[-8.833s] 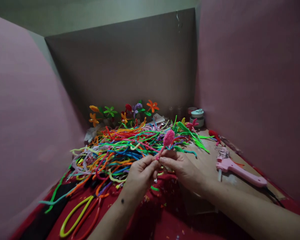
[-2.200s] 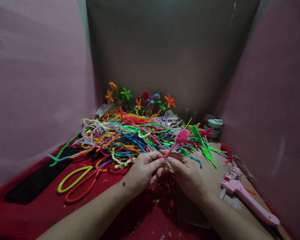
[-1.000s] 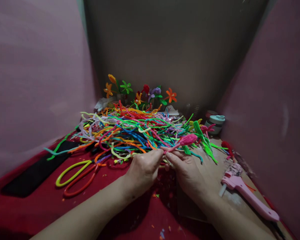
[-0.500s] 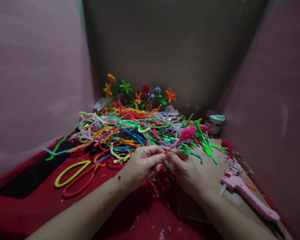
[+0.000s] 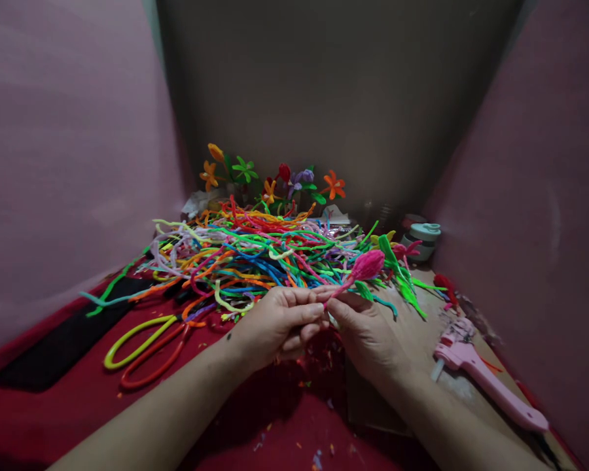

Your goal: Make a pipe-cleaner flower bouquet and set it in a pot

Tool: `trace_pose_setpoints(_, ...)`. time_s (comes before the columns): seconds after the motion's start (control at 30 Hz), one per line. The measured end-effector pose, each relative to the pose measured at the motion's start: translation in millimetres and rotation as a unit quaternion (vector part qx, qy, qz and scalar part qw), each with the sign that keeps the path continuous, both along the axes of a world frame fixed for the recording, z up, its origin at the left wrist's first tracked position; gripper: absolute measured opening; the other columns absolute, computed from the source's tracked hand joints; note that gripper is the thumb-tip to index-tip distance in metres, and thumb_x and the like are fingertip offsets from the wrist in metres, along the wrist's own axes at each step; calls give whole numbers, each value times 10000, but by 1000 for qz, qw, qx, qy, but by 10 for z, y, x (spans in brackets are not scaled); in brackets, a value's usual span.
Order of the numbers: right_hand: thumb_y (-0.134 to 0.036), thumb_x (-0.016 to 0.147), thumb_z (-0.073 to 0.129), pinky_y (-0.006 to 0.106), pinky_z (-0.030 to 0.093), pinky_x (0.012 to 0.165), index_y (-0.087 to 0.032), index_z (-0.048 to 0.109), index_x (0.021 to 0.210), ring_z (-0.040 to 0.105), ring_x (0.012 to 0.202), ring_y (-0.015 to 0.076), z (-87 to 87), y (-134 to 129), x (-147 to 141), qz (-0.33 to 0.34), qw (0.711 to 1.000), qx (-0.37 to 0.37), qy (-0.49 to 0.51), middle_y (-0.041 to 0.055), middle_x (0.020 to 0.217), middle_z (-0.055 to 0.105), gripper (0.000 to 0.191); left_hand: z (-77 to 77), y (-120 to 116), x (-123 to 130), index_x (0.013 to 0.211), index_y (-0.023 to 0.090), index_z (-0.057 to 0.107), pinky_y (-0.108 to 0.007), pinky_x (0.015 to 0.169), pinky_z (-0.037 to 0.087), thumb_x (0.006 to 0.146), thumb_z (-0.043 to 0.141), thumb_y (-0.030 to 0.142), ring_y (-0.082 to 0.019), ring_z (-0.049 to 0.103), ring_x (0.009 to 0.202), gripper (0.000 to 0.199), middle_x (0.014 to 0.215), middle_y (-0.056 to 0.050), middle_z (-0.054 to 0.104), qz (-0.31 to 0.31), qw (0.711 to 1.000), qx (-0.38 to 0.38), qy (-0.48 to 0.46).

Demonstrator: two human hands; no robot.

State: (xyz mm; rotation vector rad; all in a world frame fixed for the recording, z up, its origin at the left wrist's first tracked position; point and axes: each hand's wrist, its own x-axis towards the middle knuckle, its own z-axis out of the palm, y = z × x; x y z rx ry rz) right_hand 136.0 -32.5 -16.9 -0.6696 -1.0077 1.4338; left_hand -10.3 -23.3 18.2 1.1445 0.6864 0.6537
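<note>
A pink pipe-cleaner flower (image 5: 368, 265) with a closed, bud-like head leans up and to the right, its pink stem running down between my hands. My left hand (image 5: 292, 320) pinches the lower end of that stem between thumb and fingers. From the other side, my right hand (image 5: 358, 324) is closed on the same stem, thumb near the left thumb. The stem's tip is hidden by the fingers. Just behind the hands lies a heap of coloured pipe cleaners (image 5: 255, 255). Green pipe-cleaner leaves (image 5: 395, 261) lie to the right of the flower head.
Scissors (image 5: 147, 347) with yellow and red handles lie at left, near a black strip (image 5: 53, 347). A pink glue gun (image 5: 491, 376) rests on a board (image 5: 387, 405) at right. Finished flowers (image 5: 269, 190) stand at the back, and a lidded jar (image 5: 423, 239) is at back right.
My hands stay together on the stem, with the fingers shifted slightly. The flower head has tilted a little lower. The whole view has moved slightly.
</note>
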Motion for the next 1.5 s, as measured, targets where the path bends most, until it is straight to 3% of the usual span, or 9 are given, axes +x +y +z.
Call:
trace_pose_setpoints(0.1,-199,694,686,275,424,653,-207,718,778,548,641,129,16,-9,-13,-26,999,-13,14,-1,716,667,91,-24,-40,37,852,141,617,-166,393,332,791,554,300,-60,467,429,181,579,23,563,95,969,193,121)
trace_pose_setpoints(0.27,-182,652,718,280,462,602,-230,717,717,594,657,152,-18,-23,-35,-50,997,-35,41,-10,731,695,81,-182,-62,27,1014,180,587,-220,602,423,855,458,229,-128,609,664,210,785,-36,667,181,777,538,272)
trace_pose_setpoints(0.37,-171,641,728,279,473,596,-252,720,709,611,672,158,-47,-29,-47,-64,996,-25,51,-16,760,710,106,-230,-60,3,911,158,599,-206,555,390,874,417,201,-107,571,582,191,691,-27,630,192,725,596,288)
trace_pose_setpoints(0.47,-181,650,726,265,462,590,-262,724,724,609,671,151,-48,-33,-44,-66,997,-24,42,-20,764,712,109,-216,-69,4,834,164,598,-192,553,378,876,414,194,-90,537,570,191,662,-10,601,195,741,586,264)
trace_pose_setpoints(0.83,-181,719,669,282,452,668,-232,718,827,593,710,147,25,-48,23,-10,1000,-4,-1,-7,783,687,129,11,-76,64,620,159,523,-164,376,282,805,514,272,-37,361,364,216,461,70,440,133,966,195,101)
trace_pose_setpoints(1.0,-174,690,681,259,434,601,-238,718,838,562,638,124,16,-27,24,-4,1000,-10,9,-4,800,684,165,25,-38,8,724,154,556,-144,288,210,784,558,317,-14,308,268,174,459,73,484,35,998,39,19)
trace_pose_setpoints(1.27,-156,650,697,267,461,598,-236,716,749,578,639,136,37,-26,-12,-20,998,-29,53,-15,706,677,128,11,-57,34,748,154,565,-163,379,312,833,479,306,-46,423,384,194,541,43,506,50,968,202,140)
trace_pose_setpoints(1.43,-150,649,708,253,461,596,-234,712,720,578,650,124,17,-34,-29,-50,998,-26,39,-30,720,669,110,-183,-59,34,820,161,575,-209,567,366,852,446,200,-93,504,576,139,664,-1,568,160,789,532,261)
trace_pose_setpoints(1.5,-168,667,702,260,453,606,-236,717,754,580,672,134,2,-32,-27,-42,999,-24,25,-21,736,675,111,-213,-59,21,787,158,560,-201,549,348,868,413,180,-81,481,546,170,635,7,542,172,758,569,268)
